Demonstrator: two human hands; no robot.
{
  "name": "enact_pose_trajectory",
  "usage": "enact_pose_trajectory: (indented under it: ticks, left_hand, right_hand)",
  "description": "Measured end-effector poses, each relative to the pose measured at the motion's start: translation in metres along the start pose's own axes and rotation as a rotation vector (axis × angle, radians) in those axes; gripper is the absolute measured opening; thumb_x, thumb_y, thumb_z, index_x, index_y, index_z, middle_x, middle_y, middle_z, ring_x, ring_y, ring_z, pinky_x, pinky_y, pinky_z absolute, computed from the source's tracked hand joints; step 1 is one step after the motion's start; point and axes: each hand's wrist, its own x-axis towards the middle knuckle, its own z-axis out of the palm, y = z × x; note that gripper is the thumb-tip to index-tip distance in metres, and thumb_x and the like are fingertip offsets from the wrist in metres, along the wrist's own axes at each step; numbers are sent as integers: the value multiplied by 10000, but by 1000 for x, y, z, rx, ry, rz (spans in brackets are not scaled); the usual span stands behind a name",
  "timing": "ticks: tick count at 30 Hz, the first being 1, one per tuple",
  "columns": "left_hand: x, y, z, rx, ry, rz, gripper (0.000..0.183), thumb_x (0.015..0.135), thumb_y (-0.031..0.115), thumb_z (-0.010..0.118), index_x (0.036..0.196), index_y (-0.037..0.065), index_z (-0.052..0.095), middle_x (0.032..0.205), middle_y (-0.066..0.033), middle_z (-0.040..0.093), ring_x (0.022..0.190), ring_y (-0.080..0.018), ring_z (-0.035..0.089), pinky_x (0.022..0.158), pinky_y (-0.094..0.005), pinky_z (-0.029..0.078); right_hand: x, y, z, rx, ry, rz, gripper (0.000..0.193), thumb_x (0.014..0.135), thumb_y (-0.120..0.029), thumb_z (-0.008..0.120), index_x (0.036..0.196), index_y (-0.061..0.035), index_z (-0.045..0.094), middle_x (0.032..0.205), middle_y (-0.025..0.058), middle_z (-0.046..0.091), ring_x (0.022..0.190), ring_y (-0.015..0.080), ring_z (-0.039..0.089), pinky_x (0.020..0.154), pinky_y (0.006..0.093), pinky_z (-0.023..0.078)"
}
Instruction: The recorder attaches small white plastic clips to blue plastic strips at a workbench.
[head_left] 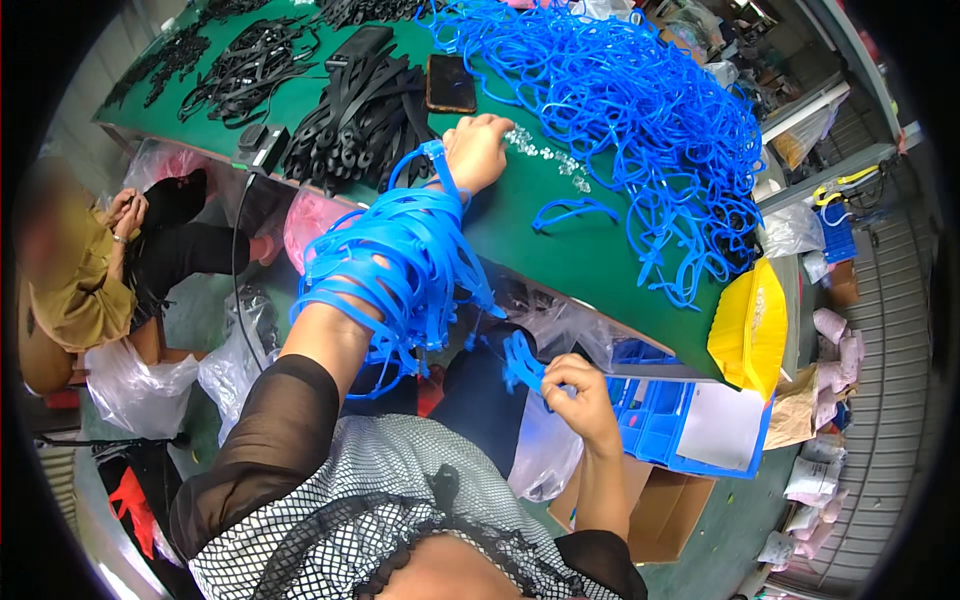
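Many blue strap loops (405, 255) hang in a thick bunch around my left wrist and forearm. My left hand (474, 156) reaches over the green table, its fingers curled together at one end of a line of small clear plastic pieces (550, 153); whether a piece is between them is hidden. Lower and to the right, in front of the table edge, my right hand (582, 396) is closed on short blue straps (522, 362). One loose blue strap (575, 211) lies on the table. A large tangled heap of blue straps (640, 110) covers its right side.
Black straps (360, 125) lie in bundles at the left, beside a dark phone (450, 84). A yellow bin (748, 325) sits at the table's right corner, above blue trays (650, 405) and a cardboard box (672, 510). Another person (85, 270) sits at the left.
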Motion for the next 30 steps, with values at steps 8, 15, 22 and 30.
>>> enact_pose_trajectory:
  ticks: [8,15,22,30]
  left_hand:
    - [12,-16,23,214,-198,12,220,792,147,568,1002,152,636,1017,-42,614,1020,-279,528,831,-407,424]
    - [-13,-22,15,-78,-66,117,121,719,61,631,834,47,664,776,-125,639,705,-286,623,646,-355,492]
    - [-35,-17,-4,-448,-200,-59,149,732,40,649,878,19,664,751,-120,653,685,-165,632,631,-275,489]
    - [-47,-9,-17,-385,-145,10,144,762,27,622,898,-5,658,794,-77,663,704,-121,610,643,-262,485]
  right_hand:
    - [-9,10,2,61,41,26,51,632,-66,614,645,-17,608,666,67,576,706,204,550,697,327,410]
    - [-6,11,4,98,36,30,53,624,-70,609,634,-19,604,647,67,559,705,211,550,699,325,408]
    - [-7,4,9,64,13,6,66,624,-92,608,642,-29,605,655,69,554,743,223,548,745,349,400]
    - [-9,-5,10,26,-20,-23,63,630,-52,591,650,7,596,686,69,553,775,195,527,725,320,412]
